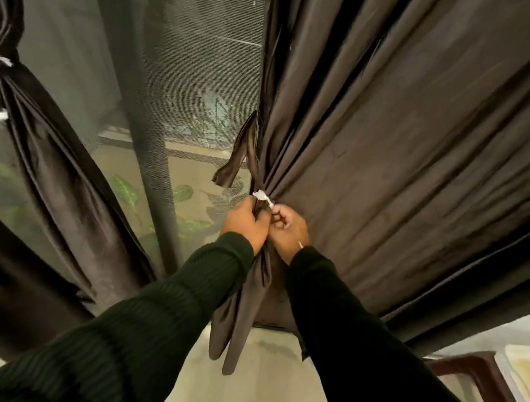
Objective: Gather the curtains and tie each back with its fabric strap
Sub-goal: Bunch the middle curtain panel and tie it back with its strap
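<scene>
Both hands, left hand (245, 223) and right hand (288, 231), are clenched on the strap (241, 152) at the curtain (411, 151) edge, so gathered folds are kept bunched for tying.

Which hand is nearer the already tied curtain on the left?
Left. The left hand sits on the side facing the tied curtain, far from it; the right hand lies just beyond it.

the right curtain (413, 135) hangs at the right, its folds drawn in toward the two hands at the middle. the left hand (245, 222) and right hand (288, 230) touch each other at its inner edge, where the strap (241, 152) hangs just above them. the left curtain (47, 156) hangs at the far left, well apart. a mesh screen (188, 76) stands between and behind the curtains. a chair (480, 384) stands at the lower right, below the right curtain.
</scene>
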